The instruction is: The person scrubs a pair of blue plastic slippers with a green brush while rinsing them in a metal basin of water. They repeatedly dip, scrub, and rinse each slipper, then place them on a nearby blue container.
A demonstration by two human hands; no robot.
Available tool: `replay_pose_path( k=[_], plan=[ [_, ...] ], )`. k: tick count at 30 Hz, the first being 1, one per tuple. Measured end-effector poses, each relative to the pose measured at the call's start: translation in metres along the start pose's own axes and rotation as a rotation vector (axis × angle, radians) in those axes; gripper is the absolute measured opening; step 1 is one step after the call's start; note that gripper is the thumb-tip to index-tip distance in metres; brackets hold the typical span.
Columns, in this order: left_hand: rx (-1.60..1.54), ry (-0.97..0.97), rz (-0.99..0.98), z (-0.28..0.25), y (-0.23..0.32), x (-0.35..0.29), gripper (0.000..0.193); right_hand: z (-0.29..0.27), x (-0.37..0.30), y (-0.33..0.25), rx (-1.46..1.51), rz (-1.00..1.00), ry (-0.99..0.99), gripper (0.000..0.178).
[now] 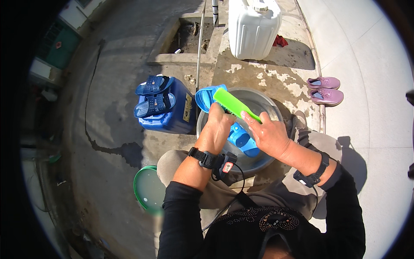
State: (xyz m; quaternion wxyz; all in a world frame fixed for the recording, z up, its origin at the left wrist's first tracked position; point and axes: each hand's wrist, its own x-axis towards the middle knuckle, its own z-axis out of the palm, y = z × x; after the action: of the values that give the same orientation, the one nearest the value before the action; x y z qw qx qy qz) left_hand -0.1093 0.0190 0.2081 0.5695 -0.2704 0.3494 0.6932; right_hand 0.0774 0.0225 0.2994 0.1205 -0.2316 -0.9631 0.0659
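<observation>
A light-blue slipper is gripped in my left hand, its sole end sticking out past my fingers over the basin's left rim. My right hand is closed round the handle of a bright green scrubbing brush. The brush lies across the slipper, bristles facing down, close above my left hand. Below both hands stands a round metal basin. Inside it rests a second light-blue slipper. My left fingers are partly hidden behind the wrist and brush.
To the left, a pair of dark-blue slippers lies on a blue plastic jerrycan. A green-rimmed bucket of cloudy water stands near my left knee. A white jerrycan is ahead, pink shoes to the right. A thin pole rises beyond the basin.
</observation>
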Motion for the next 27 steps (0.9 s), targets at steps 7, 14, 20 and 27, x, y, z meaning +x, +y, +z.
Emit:
replay_pose_path(
  k=[7, 14, 20, 27],
  plan=[
    [-0.018, 0.060, -0.082, 0.006, -0.010, -0.018, 0.022, -0.009, 0.003, 0.013, -0.005, 0.057, 0.115, 0.053],
    [0.239, -0.125, -0.124, 0.013, -0.015, -0.057, 0.020, -0.015, 0.036, 0.055, 0.323, 0.321, -0.077, 0.042],
    [0.443, -0.292, -0.058, 0.015, -0.008, -0.078, 0.032, -0.021, 0.035, 0.078, 0.721, 0.265, 0.235, 0.039],
    [0.495, -0.394, -0.137, 0.006, 0.006, -0.086, 0.032, -0.045, 0.008, 0.065, 0.502, 0.050, 0.078, 0.048]
  ],
)
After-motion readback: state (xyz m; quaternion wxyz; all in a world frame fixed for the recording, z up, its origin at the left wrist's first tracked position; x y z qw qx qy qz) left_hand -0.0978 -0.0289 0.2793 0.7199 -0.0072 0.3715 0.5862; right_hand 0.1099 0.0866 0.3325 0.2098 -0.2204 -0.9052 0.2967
